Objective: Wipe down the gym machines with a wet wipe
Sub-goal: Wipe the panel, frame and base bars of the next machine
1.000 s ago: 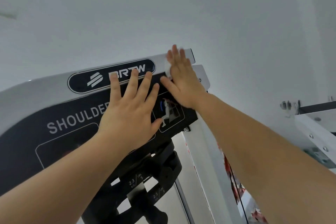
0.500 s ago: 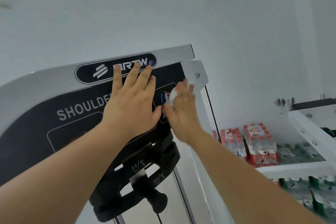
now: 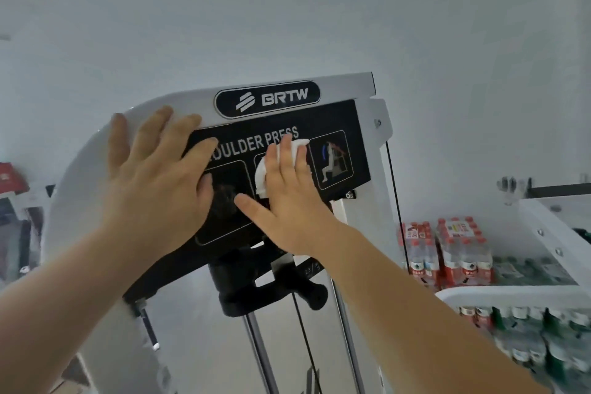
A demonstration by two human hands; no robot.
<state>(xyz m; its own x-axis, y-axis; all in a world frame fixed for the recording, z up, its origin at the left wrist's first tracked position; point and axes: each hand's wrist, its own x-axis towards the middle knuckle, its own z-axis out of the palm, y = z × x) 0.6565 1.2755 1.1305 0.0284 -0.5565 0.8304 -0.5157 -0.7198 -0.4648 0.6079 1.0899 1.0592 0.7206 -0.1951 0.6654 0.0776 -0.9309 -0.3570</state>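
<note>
Wet wipe [image 3: 261, 175], bunched white, centre of frame, pressed flat on black instruction panel [image 3: 339, 115] of BRTW shoulder press machine [image 3: 80, 201] under right hand [image 3: 289, 205]; fingers straight, spread over wipe, thumb out to left. Left hand [image 3: 153, 176] just left of it, palm flat across panel edge and white frame, fingers extended, grasping nothing. Step in hand, by the look: wiping panel face. Next move likely calls for sliding wipe right over uncovered pictogram, then up to logo plate [image 3: 267, 99], with even pressure. Shrink-wrapped water bottles [image 3: 447, 253] stacked lower right.
</note>
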